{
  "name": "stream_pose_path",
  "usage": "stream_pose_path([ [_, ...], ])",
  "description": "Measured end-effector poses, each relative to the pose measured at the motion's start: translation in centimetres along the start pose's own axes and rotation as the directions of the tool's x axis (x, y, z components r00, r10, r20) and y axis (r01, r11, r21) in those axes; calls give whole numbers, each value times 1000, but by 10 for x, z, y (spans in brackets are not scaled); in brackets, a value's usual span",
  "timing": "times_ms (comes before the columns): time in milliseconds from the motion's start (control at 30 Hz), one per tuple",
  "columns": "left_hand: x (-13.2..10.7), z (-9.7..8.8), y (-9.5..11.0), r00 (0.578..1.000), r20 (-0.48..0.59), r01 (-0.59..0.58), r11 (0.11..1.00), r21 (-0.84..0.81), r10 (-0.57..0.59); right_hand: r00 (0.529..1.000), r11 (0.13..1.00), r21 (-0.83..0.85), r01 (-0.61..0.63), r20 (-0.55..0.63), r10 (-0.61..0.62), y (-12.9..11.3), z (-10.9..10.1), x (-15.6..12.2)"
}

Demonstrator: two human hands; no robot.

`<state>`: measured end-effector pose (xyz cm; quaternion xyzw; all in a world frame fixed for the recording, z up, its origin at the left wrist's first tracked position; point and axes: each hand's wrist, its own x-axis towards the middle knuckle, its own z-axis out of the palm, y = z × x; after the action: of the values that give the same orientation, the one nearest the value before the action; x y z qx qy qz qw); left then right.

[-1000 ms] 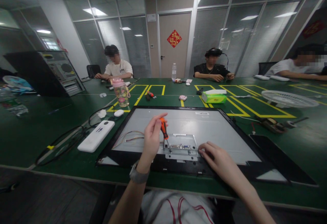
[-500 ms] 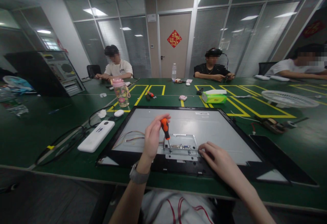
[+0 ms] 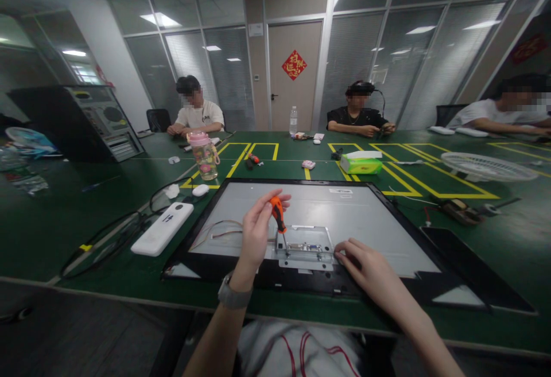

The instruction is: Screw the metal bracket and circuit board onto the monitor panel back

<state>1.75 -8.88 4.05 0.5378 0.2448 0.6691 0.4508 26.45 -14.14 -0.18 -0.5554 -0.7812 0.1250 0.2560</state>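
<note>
My left hand point(image 3: 258, 225) is closed on the orange and black handle of a screwdriver point(image 3: 279, 214). The screwdriver leans slightly, and its tip points down at the left part of a metal bracket point(image 3: 303, 263) with connector ports. That bracket sits on the grey back of a flat display panel point(image 3: 365, 216) with a black frame, lying flat before me. At the bracket's right end rests my right hand point(image 3: 359, 259), fingers curled and thumb and fingertips together at its edge. Whether anything small is between those fingertips is hidden. Thin cables point(image 3: 219, 232) lie left of the bracket.
A white power bank point(image 3: 162, 229) and a black cable point(image 3: 103, 245) lie to the left. Beyond the panel stand a pink-lidded bottle point(image 3: 204, 156) and a green tissue pack point(image 3: 360, 163). A black slab point(image 3: 473, 268) lies right. Several people sit across the table.
The fingers of my left hand have shifted around the screwdriver handle, the thumb now lying on it. My right hand and the panel stay in place.
</note>
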Motion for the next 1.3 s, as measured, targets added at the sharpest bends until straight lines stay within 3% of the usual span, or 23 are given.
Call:
stream_pose_path([
  [200,2,1,1,989,-39,-137,980,144,144,1000,1000,-1,7,-16,-7,2,2,0],
  [400,0,1,3,1000,-16,1,999,43,0,1000,1000,0,10,-12,-10,1,2,0],
  [600,2,1,1,987,-75,-129,973,194,146,1000,1000,-10,2,-2,-2,-2,-1,0],
  [867,0,1,2,999,-39,-12,999,52,14,1000,1000,-10,-7,7,7,-3,-2,0],
  [1067,2,2,3,979,-95,-158,962,223,183,1000,1000,6,-1,-7,1,-4,-3,0],
  [1300,1,2,4,997,-66,-20,996,88,26,1000,1000,7,5,-17,-5,-1,0,0],
])
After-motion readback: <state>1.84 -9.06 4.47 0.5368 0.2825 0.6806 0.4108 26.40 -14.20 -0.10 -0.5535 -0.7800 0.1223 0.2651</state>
